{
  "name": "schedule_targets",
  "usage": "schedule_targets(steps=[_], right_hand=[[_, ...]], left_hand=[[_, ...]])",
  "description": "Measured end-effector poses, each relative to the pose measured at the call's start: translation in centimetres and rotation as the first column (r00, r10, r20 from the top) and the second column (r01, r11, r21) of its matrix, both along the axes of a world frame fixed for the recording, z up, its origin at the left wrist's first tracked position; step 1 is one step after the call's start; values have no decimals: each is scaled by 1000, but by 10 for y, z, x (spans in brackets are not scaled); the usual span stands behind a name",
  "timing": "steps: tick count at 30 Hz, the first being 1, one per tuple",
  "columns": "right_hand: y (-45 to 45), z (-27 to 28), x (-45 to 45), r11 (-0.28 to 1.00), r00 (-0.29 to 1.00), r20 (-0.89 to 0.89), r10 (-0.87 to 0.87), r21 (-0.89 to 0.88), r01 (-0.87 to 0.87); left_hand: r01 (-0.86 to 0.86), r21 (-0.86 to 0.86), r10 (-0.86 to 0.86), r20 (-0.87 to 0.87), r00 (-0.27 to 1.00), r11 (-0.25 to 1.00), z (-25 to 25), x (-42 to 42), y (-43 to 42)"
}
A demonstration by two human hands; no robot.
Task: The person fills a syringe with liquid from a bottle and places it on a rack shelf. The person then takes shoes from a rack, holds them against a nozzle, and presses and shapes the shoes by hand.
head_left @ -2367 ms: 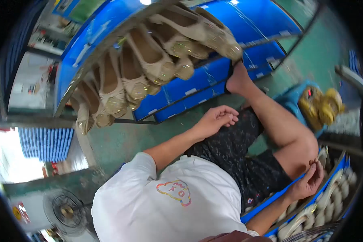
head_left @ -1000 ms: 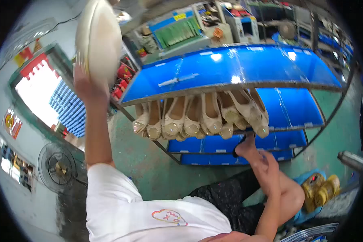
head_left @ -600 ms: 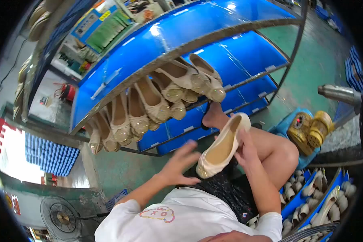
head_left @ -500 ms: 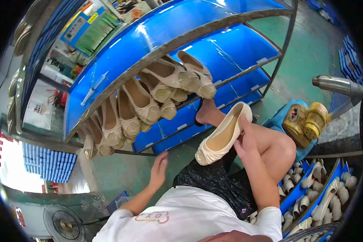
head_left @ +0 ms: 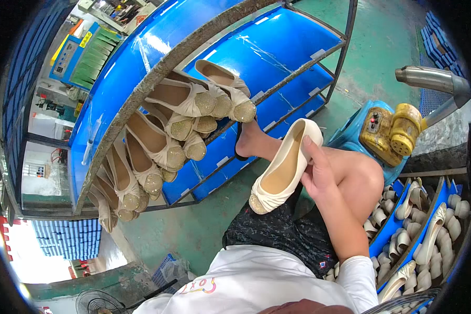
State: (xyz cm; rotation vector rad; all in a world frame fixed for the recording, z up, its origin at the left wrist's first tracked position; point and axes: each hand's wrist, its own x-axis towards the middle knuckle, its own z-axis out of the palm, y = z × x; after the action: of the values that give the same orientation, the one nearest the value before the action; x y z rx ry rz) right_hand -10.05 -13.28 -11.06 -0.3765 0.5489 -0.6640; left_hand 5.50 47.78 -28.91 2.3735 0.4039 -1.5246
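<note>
A cream ballet flat [head_left: 283, 170] with a pleated vamp and a glittery gold toe is held over my lap, its toe pointing down and left. My right hand [head_left: 319, 167] grips it near the heel, thumb on the outer side, with the other fingers partly hidden behind. My left hand is out of view. Left of the held shoe, several similar flats [head_left: 167, 144] with gold toes lie in a row along a blue rack shelf, toes outward.
The curved metal rack [head_left: 157, 68] carries blue shelves. A blue and yellow machine with a metal nozzle [head_left: 426, 77] stands to my right. Below it, blue-divided shelves hold several pale shoes [head_left: 426, 251]. A fan [head_left: 97, 303] is at lower left.
My left hand, open beside my lap before, has gone out of view. My right hand still holds the flat, now slightly further left. The view has shifted, moving the rack left.
</note>
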Motion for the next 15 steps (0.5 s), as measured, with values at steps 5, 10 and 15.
schedule_targets(steps=[5,10,15], right_hand=[[-2,1,-2,997,999,37,-20,-69,22],[-5,7,-9,996,998,47,-47,-75,50],[-6,11,-12,998,999,-24,-49,-31,48]], left_hand=[[12,-52,-10,38,999,999,9,13,-20],[-2,-57,4,37,999,998,13,16,-23],[-24,-57,26,32,999,998,13,10,-20]])
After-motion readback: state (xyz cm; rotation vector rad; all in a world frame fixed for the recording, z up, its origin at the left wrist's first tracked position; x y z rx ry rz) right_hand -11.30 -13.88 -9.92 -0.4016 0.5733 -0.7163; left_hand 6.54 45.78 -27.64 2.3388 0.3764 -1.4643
